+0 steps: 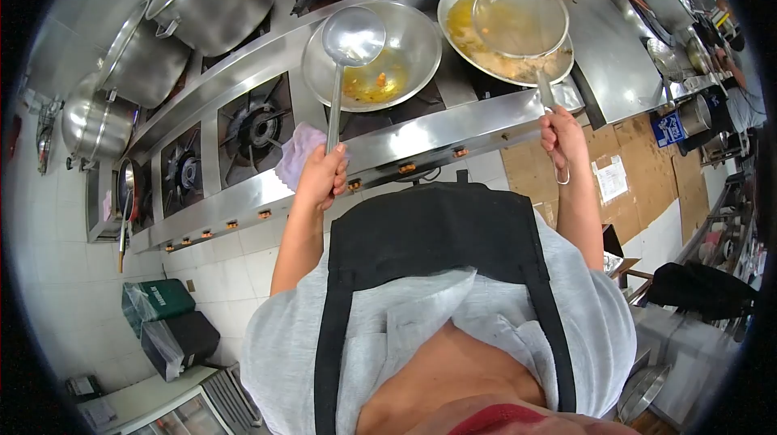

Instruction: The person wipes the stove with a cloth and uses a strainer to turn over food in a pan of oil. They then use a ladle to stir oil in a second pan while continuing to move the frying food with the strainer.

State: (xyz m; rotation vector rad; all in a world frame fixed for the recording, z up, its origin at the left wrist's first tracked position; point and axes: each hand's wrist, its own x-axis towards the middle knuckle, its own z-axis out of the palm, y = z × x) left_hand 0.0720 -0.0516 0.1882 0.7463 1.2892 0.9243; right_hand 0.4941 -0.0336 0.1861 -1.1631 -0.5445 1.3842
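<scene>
The left hand (322, 176) grips the ladle (354, 42) by its handle, its bowl over the left pan (421, 50); the right hand (564, 142) closes round the handle of the strainer (522, 18), mesh over the right pan (450, 8). Long handles likely spare fingers the heat (the purple cloth (297, 158), left, perhaps covers a pan handle).

The ladle (354, 37) is silver, as is the wok (422, 30), whose oil (368, 85) is amber yellow. The strainer (520, 21) shows fine grey mesh; the froth (506, 63) is tan. The cloth (296, 156) is lilac, the apron (437, 229) plain black, the shirt (275, 330) pale grey. Orange knobs (406, 168) (the brightest spots here) dot the silver stove (477, 121). The cardboard (639, 164) is brown, the bin (162, 297) green with white lettering.
</scene>
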